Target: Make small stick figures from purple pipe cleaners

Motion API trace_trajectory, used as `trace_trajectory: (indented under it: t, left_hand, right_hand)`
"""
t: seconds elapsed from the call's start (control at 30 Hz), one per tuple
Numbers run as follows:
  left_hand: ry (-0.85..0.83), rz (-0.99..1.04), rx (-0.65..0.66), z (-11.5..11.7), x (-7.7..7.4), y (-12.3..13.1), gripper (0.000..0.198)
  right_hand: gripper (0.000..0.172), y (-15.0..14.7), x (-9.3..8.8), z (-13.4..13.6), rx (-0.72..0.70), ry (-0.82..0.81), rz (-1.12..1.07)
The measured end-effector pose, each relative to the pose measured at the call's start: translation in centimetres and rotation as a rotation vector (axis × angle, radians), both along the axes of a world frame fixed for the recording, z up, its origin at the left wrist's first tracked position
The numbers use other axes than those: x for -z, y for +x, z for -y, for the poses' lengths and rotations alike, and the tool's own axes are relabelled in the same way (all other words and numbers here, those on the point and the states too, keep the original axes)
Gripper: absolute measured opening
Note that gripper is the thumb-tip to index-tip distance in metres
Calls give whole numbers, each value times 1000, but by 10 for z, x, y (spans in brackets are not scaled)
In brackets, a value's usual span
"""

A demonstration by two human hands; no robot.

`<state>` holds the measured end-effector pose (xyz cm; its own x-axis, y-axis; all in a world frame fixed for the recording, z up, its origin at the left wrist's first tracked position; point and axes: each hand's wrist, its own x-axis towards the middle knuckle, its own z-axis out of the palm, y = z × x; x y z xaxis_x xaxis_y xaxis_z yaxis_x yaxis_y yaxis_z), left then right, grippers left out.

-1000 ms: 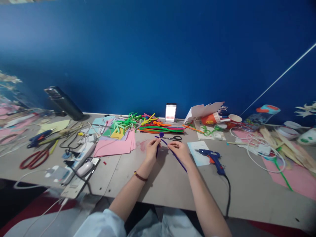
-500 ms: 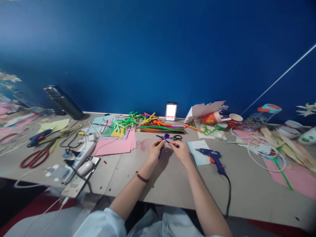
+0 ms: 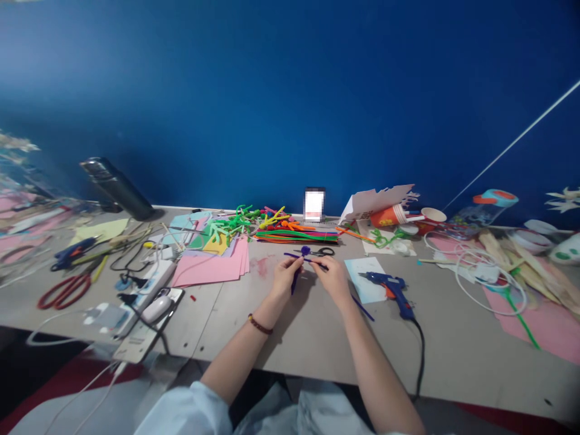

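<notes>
Between my hands is a purple pipe cleaner figure [image 3: 305, 250] with a small coiled round top and strips crossing below it. My left hand [image 3: 286, 275] pinches it just under the round part, and one strip hangs down past the fingers. My right hand [image 3: 332, 277] has its fingertips closed on a purple strip at the figure's right side. A further length of purple pipe cleaner [image 3: 364, 308] shows beyond my right wrist; the wrist hides whether it joins the strip in the fingers. Black-handled scissors [image 3: 326, 251] lie just behind the hands.
A blue glue gun [image 3: 393, 291] rests partly on pale blue paper [image 3: 365, 272] to the right. Bundled pipe cleaners [image 3: 294, 235] lie behind. Pink paper [image 3: 211, 270], a power strip [image 3: 147, 296] and red-handled scissors [image 3: 66, 291] are on the left. A phone [image 3: 314, 204] stands at the wall.
The strips have shifted slightly at my fingertips, and the left one lies lower. A purple length now shows beside my right wrist. Both hands stay nearly in place.
</notes>
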<state>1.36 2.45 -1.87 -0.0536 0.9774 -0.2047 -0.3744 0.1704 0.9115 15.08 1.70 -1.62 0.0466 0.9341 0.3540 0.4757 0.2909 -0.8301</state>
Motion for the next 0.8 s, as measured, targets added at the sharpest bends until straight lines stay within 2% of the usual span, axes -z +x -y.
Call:
trace_trajectory:
  t: [0.1,0.27,0.67,0.8]
  left_hand:
    - [-30,102,-20,-3,4,-1,24]
    - [-55,113,-27,-4,7,-2,19]
    - [-49,176,-27,-4,3,0,22]
    - [-77,234,-75,-6,3,0,23]
  right_hand:
    - [16,0,-1,0,11,-29,-53]
    - [17,2,-3,1,25,-61,-65]
    - [21,1,2,-1,51,-42,-18]
    - [23,2,3,-1,57,-74,3]
